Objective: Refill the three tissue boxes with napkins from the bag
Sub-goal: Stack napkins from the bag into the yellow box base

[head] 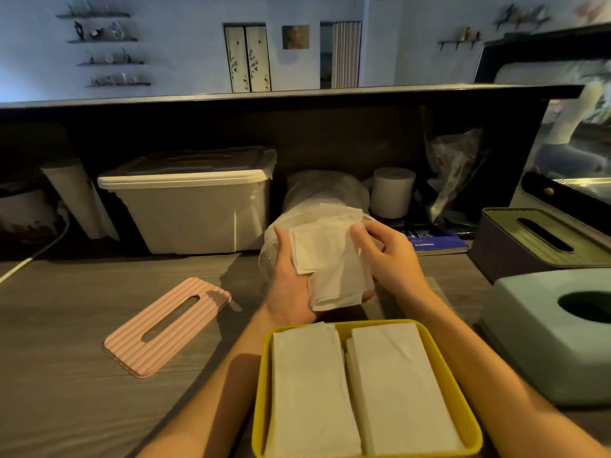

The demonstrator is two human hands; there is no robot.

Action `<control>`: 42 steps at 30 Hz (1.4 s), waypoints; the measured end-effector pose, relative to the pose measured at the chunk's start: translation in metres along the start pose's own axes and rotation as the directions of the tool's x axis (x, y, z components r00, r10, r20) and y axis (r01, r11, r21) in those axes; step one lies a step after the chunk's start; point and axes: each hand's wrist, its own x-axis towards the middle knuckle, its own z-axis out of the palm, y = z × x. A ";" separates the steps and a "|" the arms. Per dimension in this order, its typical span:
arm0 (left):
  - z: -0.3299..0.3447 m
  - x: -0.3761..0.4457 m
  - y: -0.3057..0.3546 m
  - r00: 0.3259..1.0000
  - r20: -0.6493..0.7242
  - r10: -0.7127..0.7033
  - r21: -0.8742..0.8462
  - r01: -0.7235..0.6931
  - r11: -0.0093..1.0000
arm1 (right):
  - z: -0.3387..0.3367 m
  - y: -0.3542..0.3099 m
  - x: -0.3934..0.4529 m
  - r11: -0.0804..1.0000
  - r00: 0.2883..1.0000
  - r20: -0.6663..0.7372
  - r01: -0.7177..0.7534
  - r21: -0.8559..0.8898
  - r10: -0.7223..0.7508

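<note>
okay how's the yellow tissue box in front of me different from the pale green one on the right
The open yellow plastic box has no lid on and shows two napkin stacks; the closed pale green plastic box has its lid on, hiding any contents. The yellow box sits nearest, the green one right. Both have rounded corners.

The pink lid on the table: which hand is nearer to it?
Left. The left hand holds napkins just right of the pink lid; the right hand is farther right.

Yellow box (261,391) cut off below; green box (535,342) cut off right.
</note>
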 end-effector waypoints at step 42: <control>-0.035 0.011 -0.008 0.959 0.280 -0.045 0.329 -0.051 0.943 | -0.031 -0.016 0.007 0.949 0.986 -0.158 0.105 0.297 -0.060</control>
